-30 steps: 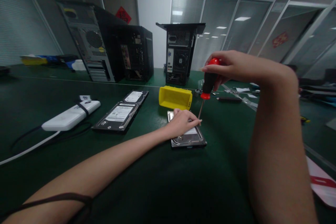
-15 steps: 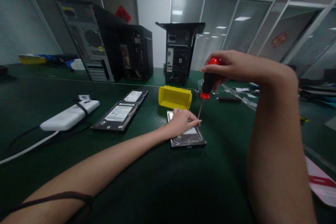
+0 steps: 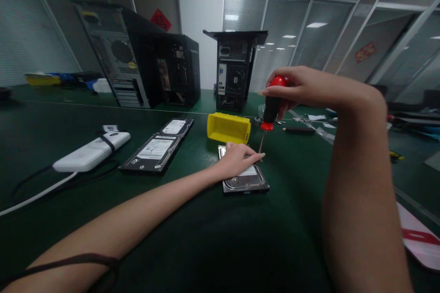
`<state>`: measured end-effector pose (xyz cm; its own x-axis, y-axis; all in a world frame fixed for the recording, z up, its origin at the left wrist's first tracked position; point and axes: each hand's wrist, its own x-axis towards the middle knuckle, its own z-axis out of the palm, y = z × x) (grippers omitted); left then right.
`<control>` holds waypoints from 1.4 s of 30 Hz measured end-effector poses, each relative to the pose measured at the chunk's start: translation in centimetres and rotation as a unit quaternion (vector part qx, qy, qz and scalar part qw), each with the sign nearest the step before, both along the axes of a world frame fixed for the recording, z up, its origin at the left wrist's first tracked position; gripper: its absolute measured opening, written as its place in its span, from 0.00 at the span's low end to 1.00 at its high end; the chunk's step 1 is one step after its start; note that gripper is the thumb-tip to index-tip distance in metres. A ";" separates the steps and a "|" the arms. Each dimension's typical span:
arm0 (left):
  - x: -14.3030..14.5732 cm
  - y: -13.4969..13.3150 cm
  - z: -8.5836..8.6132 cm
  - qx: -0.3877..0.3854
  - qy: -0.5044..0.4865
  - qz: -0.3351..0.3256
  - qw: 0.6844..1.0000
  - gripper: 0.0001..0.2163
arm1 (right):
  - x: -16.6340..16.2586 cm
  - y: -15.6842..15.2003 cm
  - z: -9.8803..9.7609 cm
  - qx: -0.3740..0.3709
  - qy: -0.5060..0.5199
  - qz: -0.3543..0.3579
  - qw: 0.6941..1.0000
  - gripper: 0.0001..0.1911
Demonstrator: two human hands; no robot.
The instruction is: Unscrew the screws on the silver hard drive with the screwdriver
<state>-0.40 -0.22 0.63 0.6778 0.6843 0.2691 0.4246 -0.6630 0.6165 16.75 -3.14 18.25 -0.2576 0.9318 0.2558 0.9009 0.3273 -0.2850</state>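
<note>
Screwdriver (image 3: 272, 107) is leaning, gripped in right hand (image 3: 292, 83); left hand (image 3: 238, 160) is resting on hard drive (image 3: 249, 184) on tabletop (image 3: 292, 219), pinch unclear. Cover (image 3: 240, 186) is sitting on; work's looking unfinished.

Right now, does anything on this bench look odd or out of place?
The black panel atop the rightmost computer tower juts past its sides, like an oversized lid. The hard drive under the left hand shows no obvious damage.
</note>
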 end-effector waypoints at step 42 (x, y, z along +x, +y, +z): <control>0.0 0.4 -0.4 -0.053 -0.068 0.016 0.996 0.10 | -0.9 -0.3 0.2 0.004 -0.014 0.033 0.999 0.20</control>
<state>-0.39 0.18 0.24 0.6168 0.7348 0.2820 0.3521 -0.5781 0.7361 15.87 -3.45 18.48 -0.3249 0.9108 0.2547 0.8852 0.3876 -0.2570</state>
